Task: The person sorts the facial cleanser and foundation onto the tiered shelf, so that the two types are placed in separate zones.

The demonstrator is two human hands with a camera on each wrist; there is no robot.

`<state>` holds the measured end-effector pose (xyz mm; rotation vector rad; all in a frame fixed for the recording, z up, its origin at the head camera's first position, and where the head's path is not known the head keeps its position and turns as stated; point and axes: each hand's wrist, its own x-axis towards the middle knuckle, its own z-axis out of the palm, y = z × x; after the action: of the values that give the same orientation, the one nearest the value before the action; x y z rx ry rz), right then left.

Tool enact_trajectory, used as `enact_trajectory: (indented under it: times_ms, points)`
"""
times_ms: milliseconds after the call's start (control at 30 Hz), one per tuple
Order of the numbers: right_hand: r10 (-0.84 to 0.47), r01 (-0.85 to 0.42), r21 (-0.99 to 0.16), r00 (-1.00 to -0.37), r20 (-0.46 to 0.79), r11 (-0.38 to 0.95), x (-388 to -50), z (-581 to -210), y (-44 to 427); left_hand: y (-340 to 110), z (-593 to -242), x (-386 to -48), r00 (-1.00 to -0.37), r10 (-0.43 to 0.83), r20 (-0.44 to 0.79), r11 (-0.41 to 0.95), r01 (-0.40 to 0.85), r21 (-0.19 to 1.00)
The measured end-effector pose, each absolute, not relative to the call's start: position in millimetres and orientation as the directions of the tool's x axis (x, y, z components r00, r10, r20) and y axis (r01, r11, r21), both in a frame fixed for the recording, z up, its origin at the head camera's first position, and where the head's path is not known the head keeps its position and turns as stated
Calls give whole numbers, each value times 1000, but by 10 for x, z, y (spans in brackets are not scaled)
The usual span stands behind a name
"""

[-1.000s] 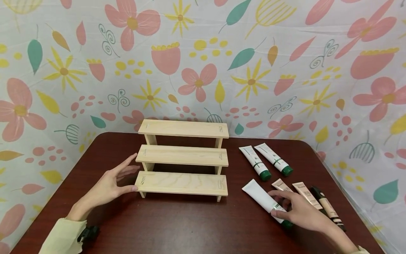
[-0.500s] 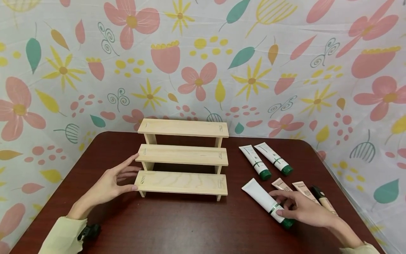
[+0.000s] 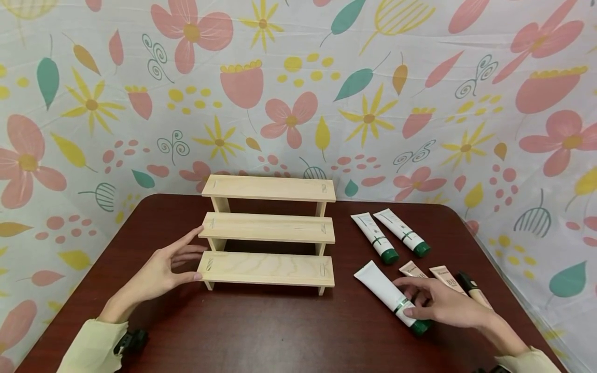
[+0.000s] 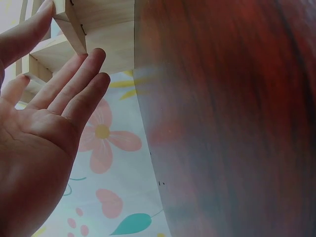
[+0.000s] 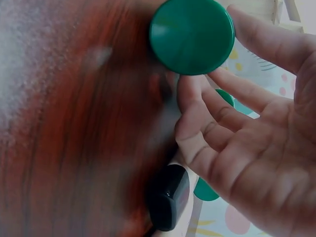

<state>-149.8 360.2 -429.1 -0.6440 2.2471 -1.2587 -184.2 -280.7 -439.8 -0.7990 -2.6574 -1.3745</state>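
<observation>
A three-tier wooden shelf (image 3: 270, 269) stands on the dark red table. My left hand (image 3: 156, 274) touches its left end, fingers extended and thumb on the lowest tier; the left wrist view shows the same hand (image 4: 47, 128) beside the wooden edges. On the right, my right hand (image 3: 448, 305) pinches a white tube (image 3: 382, 287) near its green cap, thumb on one side and fingers on the other. In the right wrist view the round green cap (image 5: 192, 37) is close to the lens, with the right hand (image 5: 256, 123) around the tube behind it.
Two white tubes with green caps (image 3: 374, 237) (image 3: 402, 232) lie behind the held one. Two beige tubes (image 3: 412, 270) (image 3: 448, 280) and a black-ended tube (image 3: 473, 290) lie at the right, partly covered by the right hand. A floral cloth (image 3: 289, 62) hangs behind the table.
My right hand has moved slightly, its forearm now covering more of the black-ended tube. The held tube has barely shifted. My left hand and the shelf look unchanged.
</observation>
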Motion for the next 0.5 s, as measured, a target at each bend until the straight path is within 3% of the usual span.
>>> enact_trajectory:
  times_ms: [267, 500]
  points:
    - [-611, -104, -848, -740, -283, 519, -1557, -4267, 3576, -2814, -4400, -1840, -867, 423, 264, 471, 459, 753]
    - [-609, -96, -847, -738, -292, 523, -1562, -4271, 3578, -2811, -4394, -1846, -873, 419, 250, 471, 445, 762]
